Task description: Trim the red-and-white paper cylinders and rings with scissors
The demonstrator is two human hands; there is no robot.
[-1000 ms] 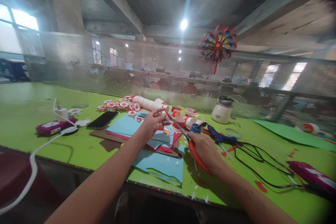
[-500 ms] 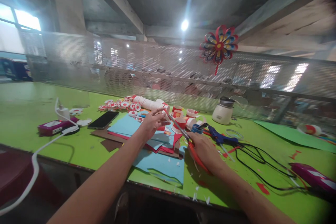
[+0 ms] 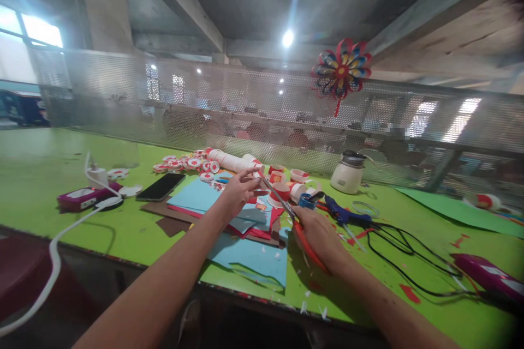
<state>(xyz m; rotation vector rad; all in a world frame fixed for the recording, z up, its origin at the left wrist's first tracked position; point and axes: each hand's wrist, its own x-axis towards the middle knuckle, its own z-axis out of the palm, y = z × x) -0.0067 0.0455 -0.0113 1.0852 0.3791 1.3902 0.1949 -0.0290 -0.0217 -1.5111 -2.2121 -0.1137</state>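
Red-handled scissors (image 3: 292, 218) are gripped in the right hand (image 3: 321, 234), fingers clenched round the handles, blades pointed up and away twd the left hand (image 3: 237, 191). A small paper piece (image 3: 257, 176) is pinched btwn left thumb and fingertips, just at the blade tips; whether the blades touch it can't be told. Both hands are held above a pile of blue and red paper sheets (image 3: 196, 196) lying on the green table (image 3: 41, 169), w/ a loose blue sheet (image 3: 254, 256) nearer the table edge and white scraps scattered around it. Behind the hands, red-and-white paper cups (image 3: 286, 182) and a row of cut discs (image 3: 184, 163) are seen. A black phone (image 3: 160, 186) is laid left of the pile, a blue glue gun (image 3: 341, 212) w/ black cord right of the scissors, a white pot (image 3: 347, 173) further back. A paper pinwheel (image 3: 341, 71) is hung on the mesh fence (image 3: 123, 98).
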